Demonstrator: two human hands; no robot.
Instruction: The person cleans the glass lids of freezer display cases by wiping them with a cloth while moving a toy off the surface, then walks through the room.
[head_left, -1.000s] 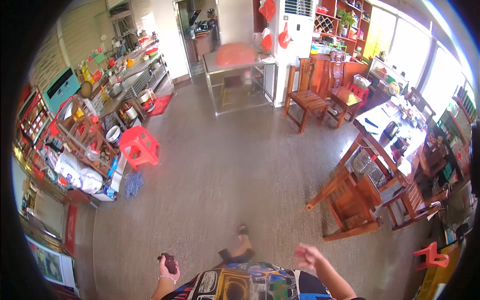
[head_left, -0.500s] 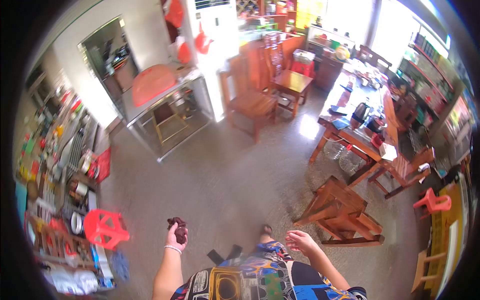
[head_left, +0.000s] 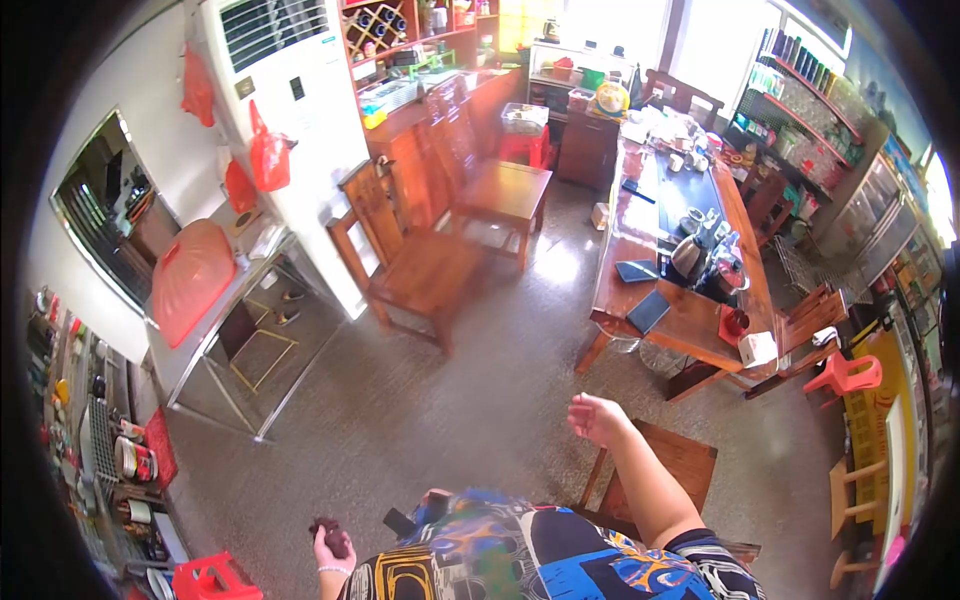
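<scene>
My left hand (head_left: 333, 556), with a pale bracelet at the wrist, grips a crumpled dark brown cloth (head_left: 328, 530) low at the front left. Stretched forward at waist height, my right hand (head_left: 597, 418) is loosely curled with its fingers a little apart, and nothing shows in it. Below my right forearm stands a low wooden chair (head_left: 675, 455), partly hidden by the arm and my patterned shirt. Beyond that hand is the long wooden table (head_left: 692, 336), holding a kettle (head_left: 688, 256), dark flat items and a white tissue box (head_left: 757, 348).
Two wooden chairs, the nearer one (head_left: 425, 270) among them, stand ahead beside a white air conditioner (head_left: 290, 110). On the left is a metal-framed table (head_left: 205, 335) with a red cover (head_left: 192, 282). A red stool (head_left: 215, 578) sits at lower left, another (head_left: 845, 375) at right.
My view has moved forward and turned right, bringing the long table nearer. My right hand has swung forward and up. The cloth stays in my left hand, now lower in view.
</scene>
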